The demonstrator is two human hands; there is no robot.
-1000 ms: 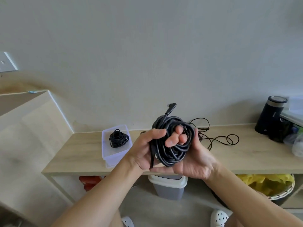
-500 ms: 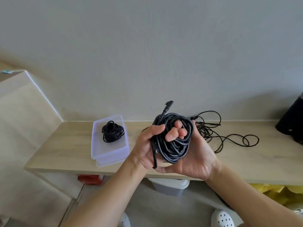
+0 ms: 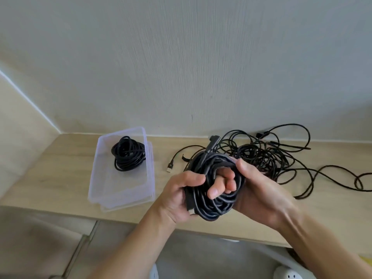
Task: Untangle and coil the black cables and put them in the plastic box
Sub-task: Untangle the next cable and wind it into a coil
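Hands (image 3: 177,196) round thick black coil (image 3: 217,208)

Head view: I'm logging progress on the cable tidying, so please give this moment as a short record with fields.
held coil: black cable wound into a bundle, held up in both hands, outside the box
left hand: grips the coil's left side, thumb on front
right hand: fingers through the coil's middle, thumb over its top
plastic box: open, on the table, left of the hands
boxed coil: lies at the box's far end
tangled cables: uncoiled, on the table behind the hands
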